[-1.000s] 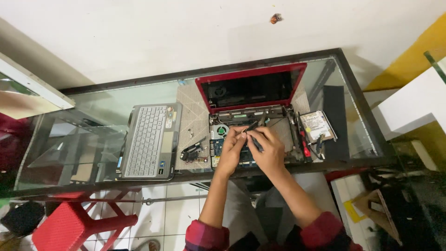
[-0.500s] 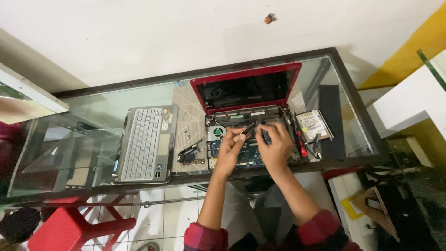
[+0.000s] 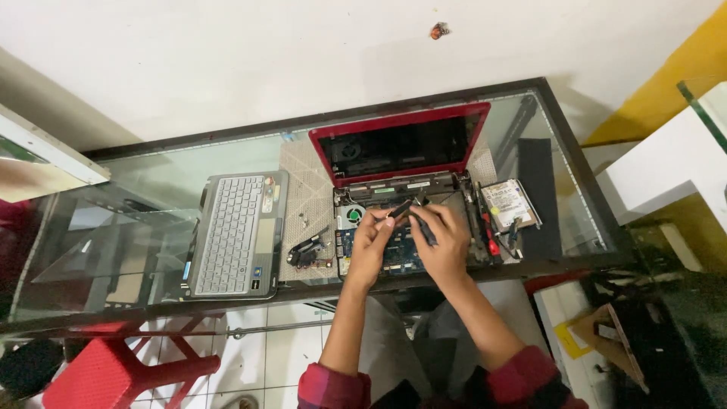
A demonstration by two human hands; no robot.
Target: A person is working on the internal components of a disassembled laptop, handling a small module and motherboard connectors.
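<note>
Red laptop (image 3: pixel 401 144) opened | left hand (image 3: pixel 371 242) pinches black part (image 3: pixel 400 209) | right hand (image 3: pixel 443 242) grips tool (image 3: pixel 422 227)

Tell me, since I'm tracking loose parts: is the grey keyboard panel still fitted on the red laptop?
No: the grey keyboard panel lies on the glass table, left of the red laptop.

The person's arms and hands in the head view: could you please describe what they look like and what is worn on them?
Both hands, left hand and right hand, are bare, with no gloves. The forearms are uncovered; dark red sleeves with a darker pattern are pushed up near the elbows. No watch or rings can be made out.
</note>
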